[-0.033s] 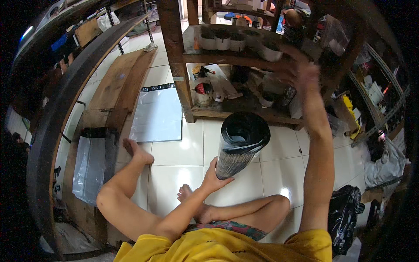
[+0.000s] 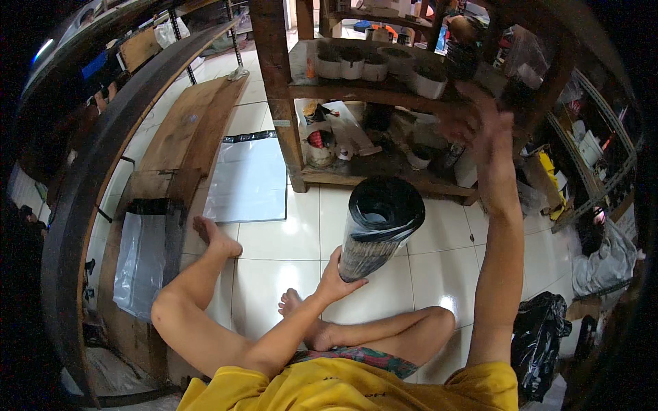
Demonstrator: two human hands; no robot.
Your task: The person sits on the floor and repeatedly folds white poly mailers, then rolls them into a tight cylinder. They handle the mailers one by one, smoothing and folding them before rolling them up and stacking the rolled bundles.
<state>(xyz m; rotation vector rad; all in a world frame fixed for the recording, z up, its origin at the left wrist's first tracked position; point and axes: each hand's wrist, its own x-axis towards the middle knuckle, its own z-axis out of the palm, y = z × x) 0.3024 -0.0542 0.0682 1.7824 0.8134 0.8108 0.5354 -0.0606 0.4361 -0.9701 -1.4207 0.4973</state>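
My left hand (image 2: pixel 336 281) is wrapped round the lower part of a roll of plastic bags (image 2: pixel 380 233), grey-white outside and black inside. The roll stands tilted over the tiles, its hollow end facing up. My right arm stretches far forward, and its hand (image 2: pixel 488 133) is raised in front of the wooden shelf's right side. Its fingers are spread, slightly smeared, with nothing seen in them. A flat stack of white plastic bags (image 2: pixel 247 181) with a black edge lies on the floor to the left. Another grey-white bag (image 2: pixel 140 257) rests beside my left knee.
Ahead stands a dark wooden shelf (image 2: pixel 384 175) with white round containers (image 2: pixel 351 63) on its upper level. Wooden boards (image 2: pixel 185 123) lie along the left. A curved dark table edge (image 2: pixel 75 205) runs beside them. A black plastic bag (image 2: pixel 541 335) sits at my right.
My right hand has shifted very slightly to the right and down in front of the shelf. My left hand and the roll stay nearly still.
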